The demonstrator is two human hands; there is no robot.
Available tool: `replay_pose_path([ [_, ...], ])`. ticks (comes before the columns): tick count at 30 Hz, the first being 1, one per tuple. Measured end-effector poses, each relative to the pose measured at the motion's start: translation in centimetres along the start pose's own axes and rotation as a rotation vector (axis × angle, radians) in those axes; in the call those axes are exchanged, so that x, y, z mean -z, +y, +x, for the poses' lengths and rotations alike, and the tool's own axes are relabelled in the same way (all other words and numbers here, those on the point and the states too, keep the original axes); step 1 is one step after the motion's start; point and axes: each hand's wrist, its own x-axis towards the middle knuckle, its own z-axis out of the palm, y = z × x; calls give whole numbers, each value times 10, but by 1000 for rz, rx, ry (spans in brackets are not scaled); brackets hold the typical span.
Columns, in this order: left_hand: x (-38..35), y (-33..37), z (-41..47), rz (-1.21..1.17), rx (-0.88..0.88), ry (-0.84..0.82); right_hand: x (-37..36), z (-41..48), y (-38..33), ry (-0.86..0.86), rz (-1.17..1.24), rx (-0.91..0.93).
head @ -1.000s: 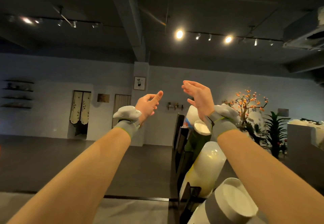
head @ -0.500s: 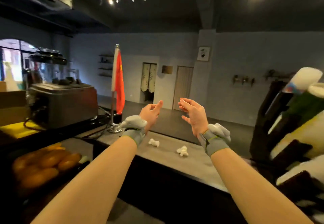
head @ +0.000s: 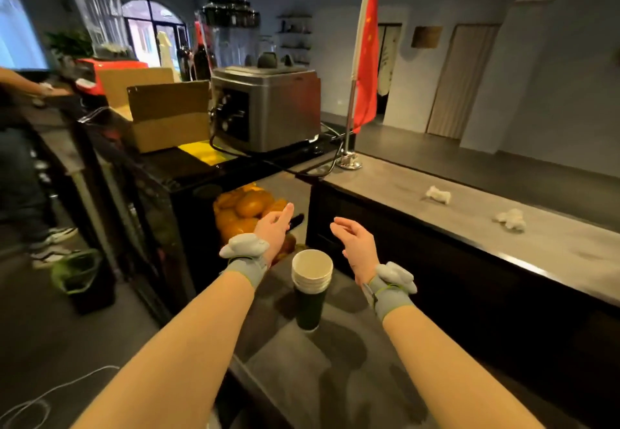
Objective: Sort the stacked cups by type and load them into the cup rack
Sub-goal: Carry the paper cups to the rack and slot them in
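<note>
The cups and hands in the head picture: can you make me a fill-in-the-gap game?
1. The stack of cups stands between the left hand and the ____ hand.
2. Both hands hold ____.
3. The flag is mostly ____.
4. The bag beyond the left hand holds ____.

Missing words: right; nothing; red; oranges

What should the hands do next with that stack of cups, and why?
Probably bring both hands down around the cup stack and grip it. The left hand and right hand hover open and empty on either side, and the stack stands untouched on the counter.
</note>
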Motion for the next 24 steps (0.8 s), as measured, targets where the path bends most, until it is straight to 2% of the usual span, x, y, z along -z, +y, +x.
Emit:
replay_pose_path([
  [7, 3, -66, 24, 18, 114, -46, -30, 25, 65, 102, -86, -48],
  [12, -18, -102, 36, 8, 178, -93, -41, 31, 107, 107, -88, -113],
  [18, -40, -120, 38, -16, 262, -149, -44, 29, 130, 104, -23, -166],
  [24, -52, -125, 35, -57, 345, -82, -43, 31, 135, 95, 14, -173],
])
